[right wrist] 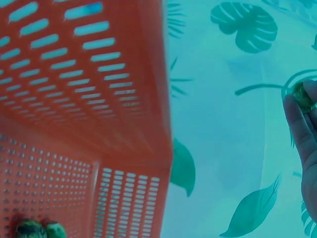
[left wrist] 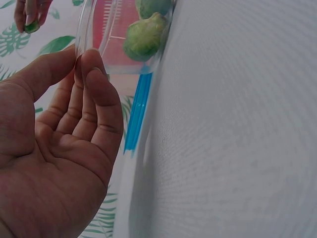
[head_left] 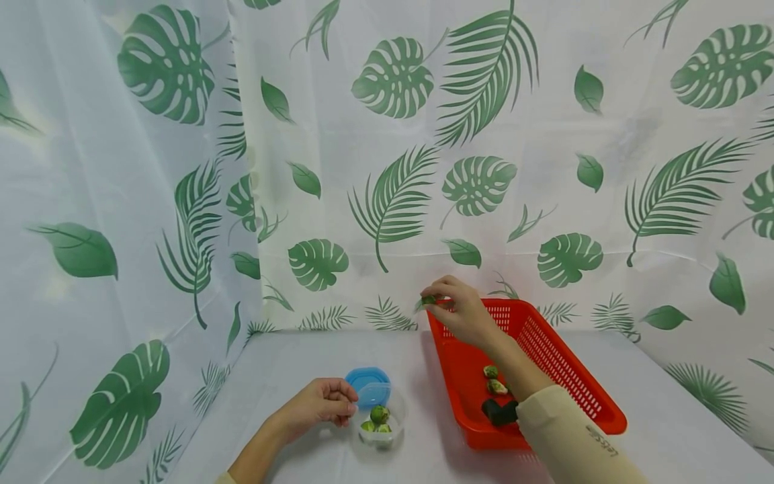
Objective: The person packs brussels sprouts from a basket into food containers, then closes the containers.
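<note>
Sprout, round and green point(head_left: 428, 300), pinched in your right hand point(head_left: 459, 314), is beyond and right of the clear round plastic tub point(head_left: 376, 436) your left hand point(head_left: 323, 402) pinches.

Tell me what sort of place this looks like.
Probably a makeshift, screened-off work corner: leaf-printed sheets hang behind and beside a pale tabletop, where a red basket and a clear container of green sprouts stand.
</note>
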A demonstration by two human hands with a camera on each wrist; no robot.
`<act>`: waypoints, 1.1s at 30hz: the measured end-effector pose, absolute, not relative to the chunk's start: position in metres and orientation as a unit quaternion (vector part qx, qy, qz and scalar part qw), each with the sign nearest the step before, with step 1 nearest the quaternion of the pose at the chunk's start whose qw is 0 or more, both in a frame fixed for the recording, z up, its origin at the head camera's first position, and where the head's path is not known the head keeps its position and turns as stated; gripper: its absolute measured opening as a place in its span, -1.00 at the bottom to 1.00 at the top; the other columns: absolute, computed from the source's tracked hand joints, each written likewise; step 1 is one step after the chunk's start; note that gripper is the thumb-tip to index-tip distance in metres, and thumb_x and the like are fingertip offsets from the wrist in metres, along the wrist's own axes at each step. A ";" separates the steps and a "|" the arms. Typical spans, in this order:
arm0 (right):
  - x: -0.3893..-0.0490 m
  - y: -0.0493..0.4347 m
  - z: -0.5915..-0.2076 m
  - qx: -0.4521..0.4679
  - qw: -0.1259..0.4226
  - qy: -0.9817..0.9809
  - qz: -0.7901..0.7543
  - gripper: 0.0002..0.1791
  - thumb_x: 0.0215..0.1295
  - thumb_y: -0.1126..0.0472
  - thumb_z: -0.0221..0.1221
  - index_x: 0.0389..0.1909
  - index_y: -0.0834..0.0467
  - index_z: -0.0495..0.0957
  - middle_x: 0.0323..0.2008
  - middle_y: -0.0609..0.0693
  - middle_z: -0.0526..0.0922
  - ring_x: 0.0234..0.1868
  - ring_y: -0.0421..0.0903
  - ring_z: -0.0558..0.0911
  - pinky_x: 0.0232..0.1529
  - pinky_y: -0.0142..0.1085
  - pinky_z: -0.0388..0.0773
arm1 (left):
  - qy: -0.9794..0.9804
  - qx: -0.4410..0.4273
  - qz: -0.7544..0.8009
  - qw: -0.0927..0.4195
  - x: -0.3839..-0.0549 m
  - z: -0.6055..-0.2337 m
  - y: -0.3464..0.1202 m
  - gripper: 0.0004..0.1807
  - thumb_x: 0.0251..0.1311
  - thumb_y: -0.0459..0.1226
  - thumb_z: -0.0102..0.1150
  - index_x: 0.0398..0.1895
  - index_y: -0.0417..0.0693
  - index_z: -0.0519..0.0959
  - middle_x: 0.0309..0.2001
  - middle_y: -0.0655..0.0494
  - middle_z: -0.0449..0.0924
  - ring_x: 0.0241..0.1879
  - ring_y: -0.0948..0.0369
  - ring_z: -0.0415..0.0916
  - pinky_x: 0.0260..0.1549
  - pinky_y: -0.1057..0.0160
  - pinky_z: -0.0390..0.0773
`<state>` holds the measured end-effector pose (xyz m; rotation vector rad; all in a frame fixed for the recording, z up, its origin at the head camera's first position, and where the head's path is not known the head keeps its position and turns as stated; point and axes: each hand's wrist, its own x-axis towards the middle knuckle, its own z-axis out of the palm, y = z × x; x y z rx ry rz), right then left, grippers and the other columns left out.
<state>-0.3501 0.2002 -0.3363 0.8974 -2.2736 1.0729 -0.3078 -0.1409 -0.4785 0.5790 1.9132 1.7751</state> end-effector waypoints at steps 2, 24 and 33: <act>-0.348 0.196 -0.335 0.331 0.238 -0.822 0.398 -0.76 0.35 0.39 0.33 -0.01 0.13 0.73 -0.03 0.05 0.68 -0.03 -0.02 0.70 0.00 -0.14 0.74 | 0.697 0.209 0.646 0.232 -0.308 -0.478 -0.141 -0.56 0.32 -0.28 0.38 0.08 -0.45 0.52 -0.34 0.14 0.70 -0.34 0.25 0.63 -0.25 0.23 0.67; -0.321 0.168 -0.323 0.385 0.255 -0.756 0.463 -0.76 0.36 0.44 0.29 0.02 0.26 0.63 -0.03 0.08 0.65 0.00 -0.01 0.67 -0.02 -0.34 0.71 | 0.697 0.206 0.646 0.234 -0.308 -0.476 -0.141 -0.57 0.32 -0.28 0.37 0.07 -0.45 0.52 -0.36 0.16 0.70 -0.35 0.26 0.63 -0.25 0.24 0.66; -0.310 0.157 -0.321 0.392 0.257 -0.743 0.478 -0.73 0.35 0.41 0.33 0.03 0.23 0.62 -0.02 0.06 0.66 0.01 -0.02 0.68 -0.01 -0.41 0.69 | 0.696 0.208 0.645 0.237 -0.307 -0.476 -0.141 -0.58 0.33 -0.28 0.36 0.08 -0.44 0.52 -0.35 0.15 0.70 -0.34 0.26 0.61 -0.24 0.22 0.65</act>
